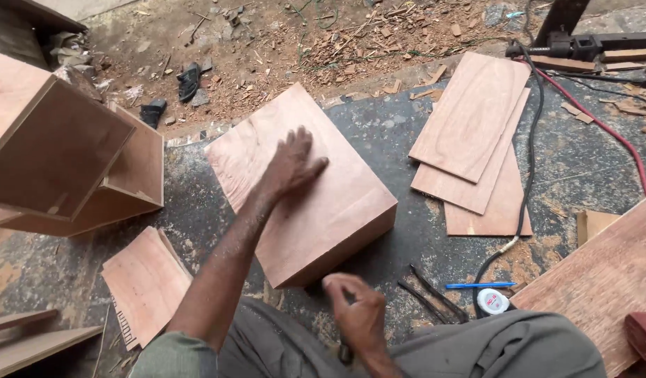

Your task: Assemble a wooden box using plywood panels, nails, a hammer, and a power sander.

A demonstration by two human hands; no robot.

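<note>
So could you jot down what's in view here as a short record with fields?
Setting: workshop floor strewn with wood chips
Main piece: reddish-brown plywood box, closed face up
Left hand: flat on top of the box
Right hand: closed, at the box's near corner; what it grips is hidden
Nearby right: stack of flat plywood panels, blue pen, round tape measure
Nearby left: open plywood boxes

We are viewing a stained grey concrete floor (407,126) lying in daylight, bordering bare brown earth (267,42) littered with scattered wood chips (351,49).
</note>
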